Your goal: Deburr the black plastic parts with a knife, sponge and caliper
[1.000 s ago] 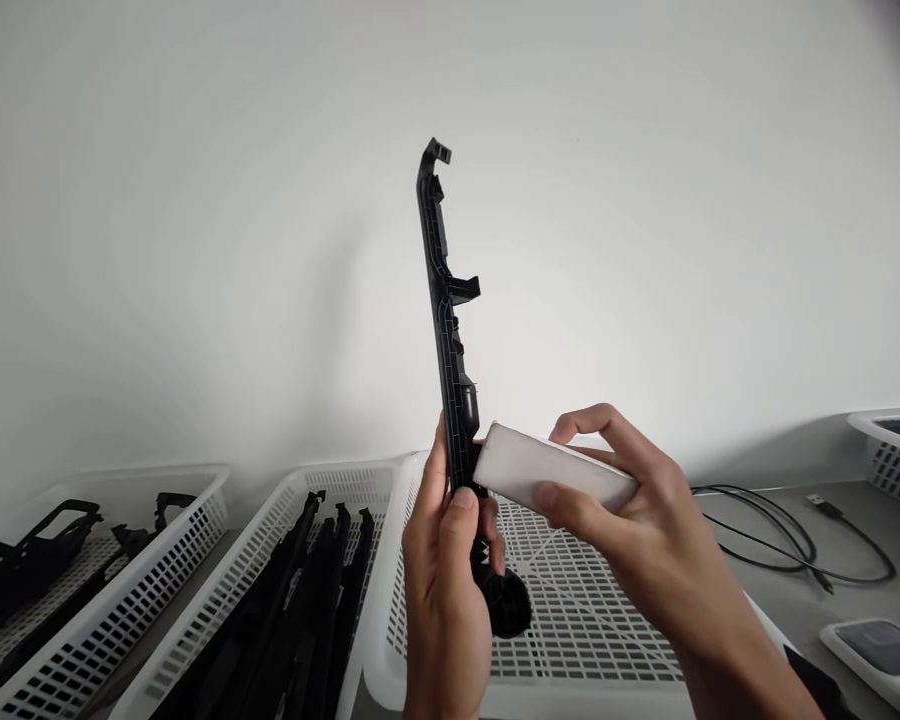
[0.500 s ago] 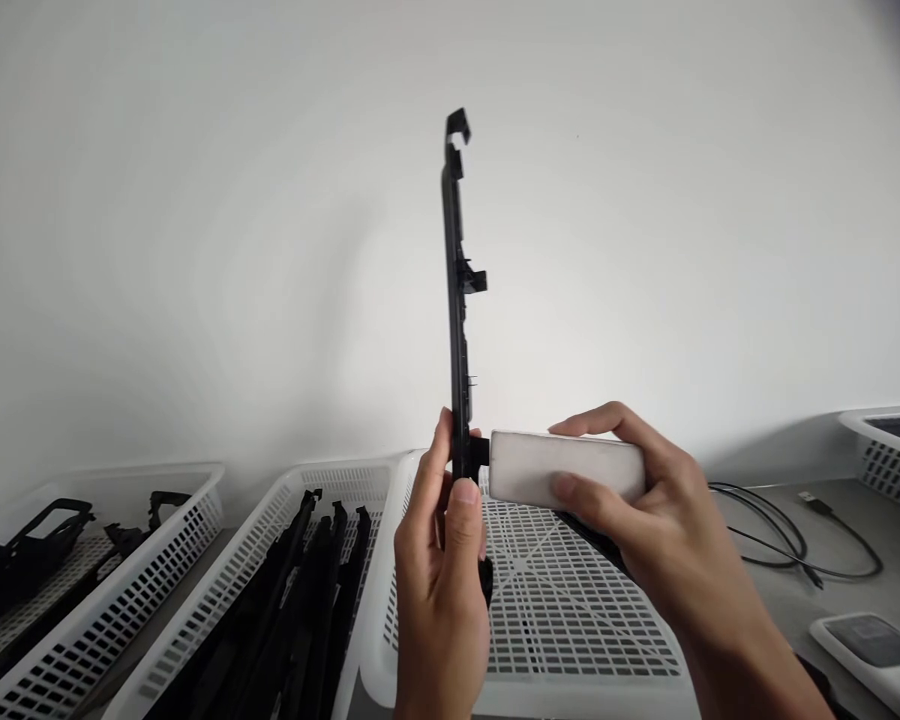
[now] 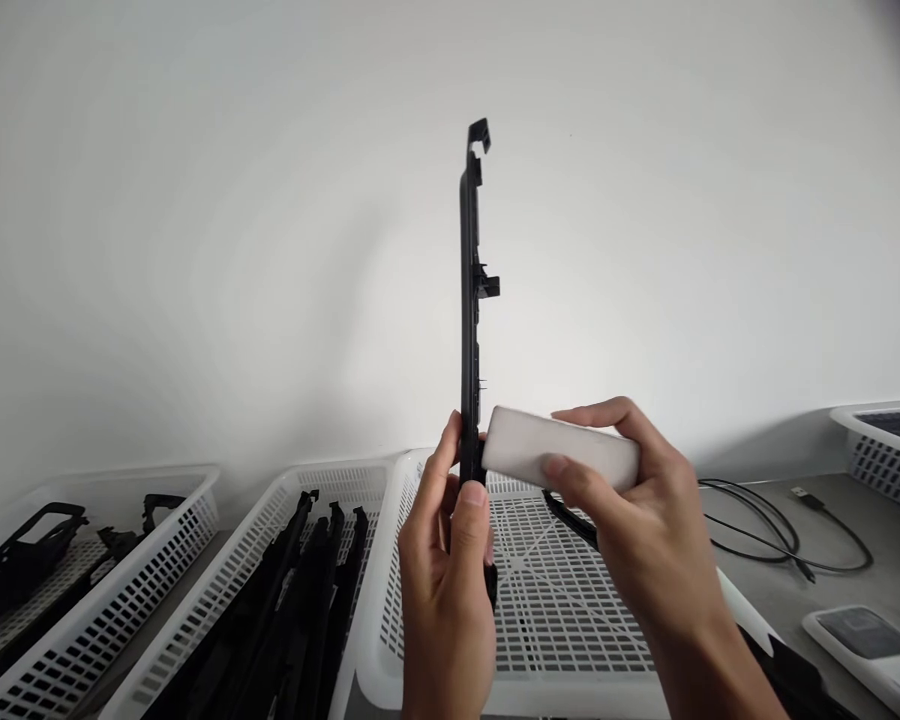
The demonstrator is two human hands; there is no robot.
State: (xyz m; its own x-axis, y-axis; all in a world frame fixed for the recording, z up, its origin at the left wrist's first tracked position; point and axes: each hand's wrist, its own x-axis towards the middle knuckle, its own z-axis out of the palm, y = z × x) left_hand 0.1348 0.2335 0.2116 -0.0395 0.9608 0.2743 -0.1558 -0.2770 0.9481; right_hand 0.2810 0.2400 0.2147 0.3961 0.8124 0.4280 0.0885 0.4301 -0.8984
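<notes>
My left hand (image 3: 446, 580) is closed around the lower part of a long black plastic trim piece (image 3: 469, 330), which stands upright with small clips along its right side. In my right hand (image 3: 645, 510) is a white rectangular block (image 3: 547, 445), gripped between thumb and fingers. The block is tilted, its left end higher, and that end meets or overlaps the lower clip area of the trim piece. Whether they actually touch there I cannot tell. The trim's lowest part is partly hidden by my left hand.
A white mesh basket (image 3: 379, 660) lies beneath my hands. To its left, another basket (image 3: 187, 610) holds several long black parts; a further one (image 3: 146, 560) holds black frames. At right are a black cable (image 3: 787, 530), a white device with a grey screen (image 3: 866, 635) and another basket (image 3: 885, 455).
The block has tilted, its left end rising and shifting toward the trim piece, covering the clip that showed before. The trim piece and my left hand have shifted slightly right in view.
</notes>
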